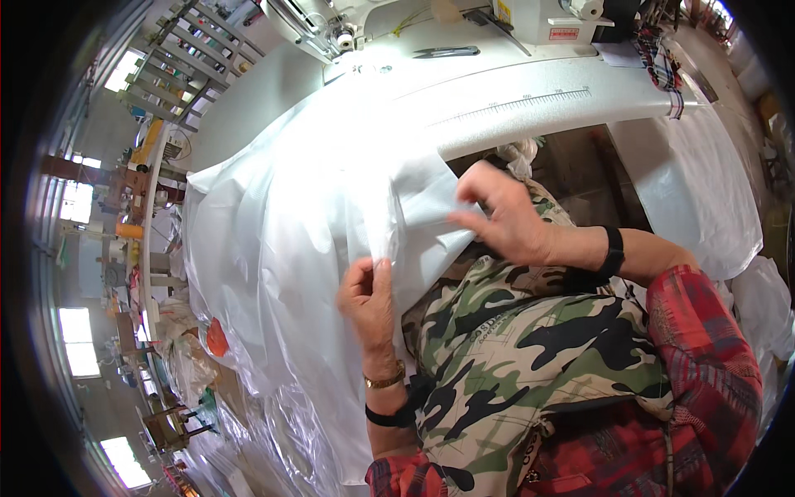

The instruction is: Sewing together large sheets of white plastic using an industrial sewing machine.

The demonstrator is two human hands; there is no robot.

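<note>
A large white, glossy plastic-like sheet [315, 207] drapes from the sewing machine table down over its front edge at the left. My left hand [367, 306] pinches a fold of this sheet between thumb and fingers, below the bright patch of light. To the right, my right hand [509, 217] hovers by the sheet's right edge. Its thumb and forefinger are curved and apart, with nothing visible between them. The sheet's upper part lies under the sewing machine head [335, 37], where glare hides the detail.
A dark pair of thread snips [447, 51] lies on the machine bed [530, 91], which has a printed ruler scale. Checked cloth [658, 62] hangs at the right end. More translucent sheeting [704, 190] hangs at the right. A grey slatted rack [186, 58] stands at the far left.
</note>
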